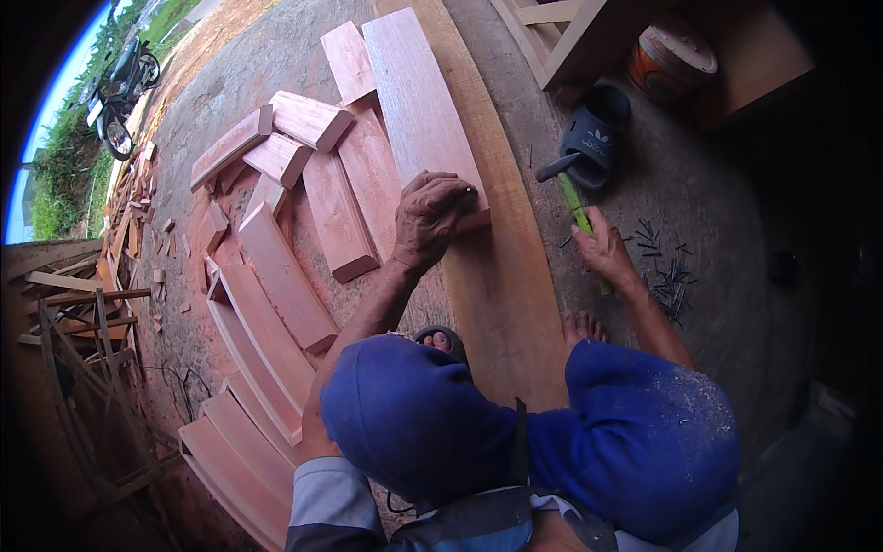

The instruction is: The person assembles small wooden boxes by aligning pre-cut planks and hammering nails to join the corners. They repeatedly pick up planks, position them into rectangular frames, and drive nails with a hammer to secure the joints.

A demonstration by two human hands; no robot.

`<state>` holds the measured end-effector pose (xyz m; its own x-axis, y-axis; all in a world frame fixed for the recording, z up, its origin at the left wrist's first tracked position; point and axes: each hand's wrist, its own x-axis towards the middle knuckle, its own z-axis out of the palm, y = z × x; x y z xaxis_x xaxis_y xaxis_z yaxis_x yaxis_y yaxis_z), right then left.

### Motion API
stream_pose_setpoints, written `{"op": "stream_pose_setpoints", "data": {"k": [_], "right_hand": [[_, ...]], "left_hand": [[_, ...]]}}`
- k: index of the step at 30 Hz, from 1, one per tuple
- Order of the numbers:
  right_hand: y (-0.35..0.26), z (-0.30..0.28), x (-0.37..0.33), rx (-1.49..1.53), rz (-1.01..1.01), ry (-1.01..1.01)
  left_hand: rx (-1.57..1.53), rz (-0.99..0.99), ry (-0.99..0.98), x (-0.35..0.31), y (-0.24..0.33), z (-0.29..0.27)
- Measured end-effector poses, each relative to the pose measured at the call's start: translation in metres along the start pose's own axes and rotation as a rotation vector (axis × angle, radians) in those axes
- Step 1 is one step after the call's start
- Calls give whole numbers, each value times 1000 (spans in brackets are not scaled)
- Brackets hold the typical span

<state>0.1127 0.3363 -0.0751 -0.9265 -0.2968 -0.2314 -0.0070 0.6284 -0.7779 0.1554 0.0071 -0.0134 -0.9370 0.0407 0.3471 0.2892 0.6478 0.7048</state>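
My left hand (430, 219) is closed at the near end of a pale pinkish wooden board (418, 92). A small bright tip, which looks like a nail (470, 190), shows at its fingertips. The board lies on a longer brown plank (501, 267) running between my feet. In my right hand (607, 247), to the right of the plank, is a hammer (572, 195) with a bright green handle; its dark head points up and left, apart from the board. Loose nails (676, 281) are scattered on the floor right of my right hand.
Several pinkish wooden pieces (285, 281) lie and stack on the left. A dark slipper (596, 138), a bucket (676, 60) and a wooden frame (561, 41) are at the far right. Scrap wood (83, 294) piles up at the left edge; a motorcycle (120, 97) stands beyond.
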Motion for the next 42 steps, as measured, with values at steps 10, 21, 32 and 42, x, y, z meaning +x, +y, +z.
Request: {"op": "stream_pose_setpoints", "data": {"k": [10,21,32,42], "right_hand": [[-127,-56,-67,20,-361,-76],[-151,-63,-54,-303,-695,-59],[-161,-63,-50,-245,-729,17],[-175,-63,-51,-261,-552,-83]], "left_hand": [[46,-6,16,-1,6,4],[41,-49,8,2,5,4],[73,18,42,2,10,6],[-306,-217,37,8,3,-10]]}}
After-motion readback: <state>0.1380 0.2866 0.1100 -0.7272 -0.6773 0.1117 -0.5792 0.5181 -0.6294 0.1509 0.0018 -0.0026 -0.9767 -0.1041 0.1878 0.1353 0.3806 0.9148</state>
